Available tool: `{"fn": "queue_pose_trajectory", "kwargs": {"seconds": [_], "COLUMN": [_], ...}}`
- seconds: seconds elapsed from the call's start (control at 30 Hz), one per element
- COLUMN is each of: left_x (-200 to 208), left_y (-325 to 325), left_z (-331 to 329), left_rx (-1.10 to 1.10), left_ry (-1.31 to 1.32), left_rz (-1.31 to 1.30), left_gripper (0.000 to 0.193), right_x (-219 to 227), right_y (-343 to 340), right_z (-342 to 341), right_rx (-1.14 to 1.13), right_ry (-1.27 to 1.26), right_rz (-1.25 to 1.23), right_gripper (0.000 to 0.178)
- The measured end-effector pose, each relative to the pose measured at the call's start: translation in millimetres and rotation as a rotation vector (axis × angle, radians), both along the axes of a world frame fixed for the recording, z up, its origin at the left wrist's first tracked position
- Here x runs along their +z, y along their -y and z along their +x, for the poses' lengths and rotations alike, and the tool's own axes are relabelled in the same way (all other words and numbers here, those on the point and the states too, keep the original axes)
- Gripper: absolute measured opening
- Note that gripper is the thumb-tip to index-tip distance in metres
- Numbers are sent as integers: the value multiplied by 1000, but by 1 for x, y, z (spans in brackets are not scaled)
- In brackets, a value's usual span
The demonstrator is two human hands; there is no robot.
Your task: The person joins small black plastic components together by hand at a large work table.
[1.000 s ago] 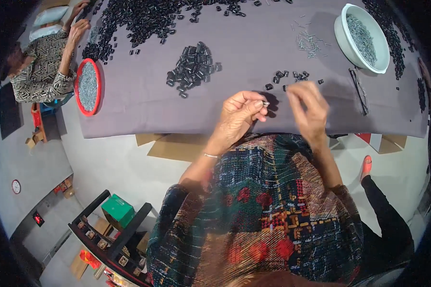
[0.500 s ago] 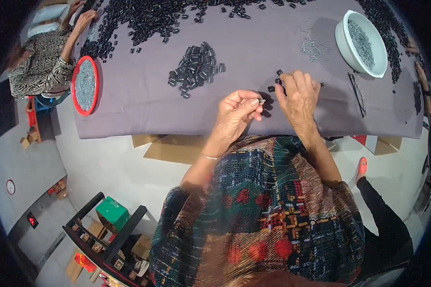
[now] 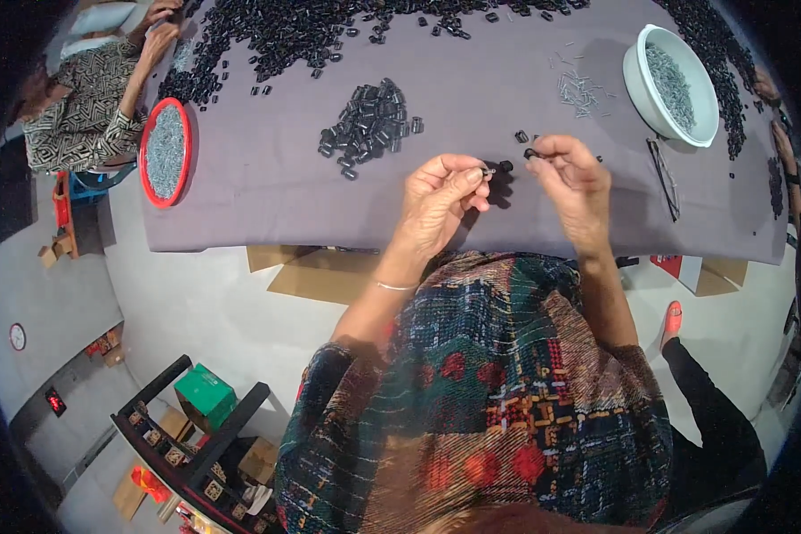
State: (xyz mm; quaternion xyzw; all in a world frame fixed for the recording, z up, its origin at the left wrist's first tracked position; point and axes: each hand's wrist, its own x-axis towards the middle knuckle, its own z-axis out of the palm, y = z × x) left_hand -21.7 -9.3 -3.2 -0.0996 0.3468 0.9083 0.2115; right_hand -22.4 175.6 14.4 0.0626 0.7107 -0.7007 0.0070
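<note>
My left hand (image 3: 441, 198) pinches a small metal pin (image 3: 489, 172) between thumb and forefinger, its tip pointing right. A short way to the right, my right hand (image 3: 576, 182) grips a small black cylindrical piece (image 3: 531, 154) in its fingertips, held apart from the pin. Two loose black pieces lie by the hands: one black piece (image 3: 505, 166) between them, another (image 3: 521, 136) just beyond. To the left is a small heap of black cylindrical pieces (image 3: 369, 125). Several loose metal pins (image 3: 580, 93) are scattered beyond my right hand.
A white bowl (image 3: 629, 80) of pins stands at the right, with dark tweezers (image 3: 664, 180) nearer. At the left is a red-rimmed tray (image 3: 187, 153) of pins. Many black pieces (image 3: 285, 40) spread along the far side. Another person's hand (image 3: 160, 40) works at far left.
My right hand has lifted from the loose black pieces, now with one in its fingertips. My left hand has kept its pinch on the pin, raised slightly.
</note>
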Motion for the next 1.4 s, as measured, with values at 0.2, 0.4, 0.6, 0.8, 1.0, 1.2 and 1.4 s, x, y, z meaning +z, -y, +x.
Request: {"fn": "queue_pose_trajectory", "kwargs": {"seconds": [0.2,0.4,0.6,0.8,1.0,1.2,1.4], "left_x": [17,29,38,42,45,51,49], "left_y": [-8,-12,-16,-20,-21,-23,-18], "left_z": [1,7,9,13,16,19,21], "left_rx": [-16,2,14,38,44,53,40], "left_ry": [-67,-133,-112,-154,-224,-284,-322], "left_rz": [-7,-30,-44,-163,-273,-357,-371], "left_gripper": [10,11,11,13,12,13,13], "right_x": [7,16,22,39,42,50,46], "right_y": [-7,-4,-5,-7,-5,-4,1], "right_z": [8,13,20,33,35,36,37], "right_rx": [99,185,157,81,79,73,64], "right_ry": [-42,12,-8,-154,-315,-427,-407], "right_rz": [-555,-731,-690,-156,147,263,273], "right_gripper": [19,16,15,18,21,23,24]}}
